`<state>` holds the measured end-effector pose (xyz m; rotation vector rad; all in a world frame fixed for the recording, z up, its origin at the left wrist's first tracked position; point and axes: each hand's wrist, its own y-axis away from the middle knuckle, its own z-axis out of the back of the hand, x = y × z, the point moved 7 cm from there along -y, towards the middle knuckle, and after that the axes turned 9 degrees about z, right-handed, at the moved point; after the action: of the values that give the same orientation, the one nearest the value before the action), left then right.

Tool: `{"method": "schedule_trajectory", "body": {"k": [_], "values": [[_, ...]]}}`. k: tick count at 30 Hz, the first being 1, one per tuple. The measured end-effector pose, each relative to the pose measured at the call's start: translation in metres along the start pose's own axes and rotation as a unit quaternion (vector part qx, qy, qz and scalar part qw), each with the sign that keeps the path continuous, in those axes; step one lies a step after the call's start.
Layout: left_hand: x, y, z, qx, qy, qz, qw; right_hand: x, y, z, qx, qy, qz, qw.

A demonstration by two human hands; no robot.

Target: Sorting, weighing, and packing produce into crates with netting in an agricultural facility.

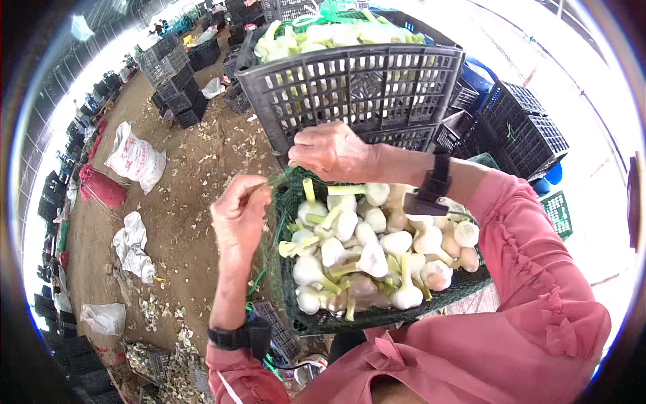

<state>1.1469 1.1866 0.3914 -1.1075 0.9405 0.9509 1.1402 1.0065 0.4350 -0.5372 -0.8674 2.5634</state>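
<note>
Between my forearms sits a black plastic crate [313, 325] lined with green net, filled with fresh garlic bulbs [372, 260] with short cut stems. My left hand [242, 209] is at the crate's left edge, its fingertips pinching the green mesh netting [270, 242]. My right hand [330, 151] is over the crate's far left corner with curled fingers; the net reaches up beneath it, but its fingertips are partly hidden. Just beyond stands a taller black crate [353, 91] heaped with netted garlic [333, 35], tied with green and white strips on top.
Black crates [176, 86] are stacked at the back left, others [525, 126] at the right. On the dirt floor lie a white woven sack [136, 159], a red mesh sack [101, 187], a crumpled white sack [133, 247] and garlic peelings.
</note>
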Motion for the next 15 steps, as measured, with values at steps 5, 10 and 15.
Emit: {"method": "schedule_trajectory", "body": {"k": [5, 10, 15], "values": [[-0.023, 0.108, 0.092, -0.083, -0.076, 0.129, 0.985, -0.020, 0.107, 0.195, -0.160, -0.103, -0.286, 0.939], [0.104, 0.229, 0.003, 0.020, 0.373, 0.424, 0.825, 0.064, 0.326, 0.245, -0.084, -0.055, -0.638, 0.764], [0.156, 0.237, 0.013, -0.057, 0.405, 0.351, 0.842, 0.211, 0.430, 0.149, -0.178, -0.439, -0.766, 0.434]]}}
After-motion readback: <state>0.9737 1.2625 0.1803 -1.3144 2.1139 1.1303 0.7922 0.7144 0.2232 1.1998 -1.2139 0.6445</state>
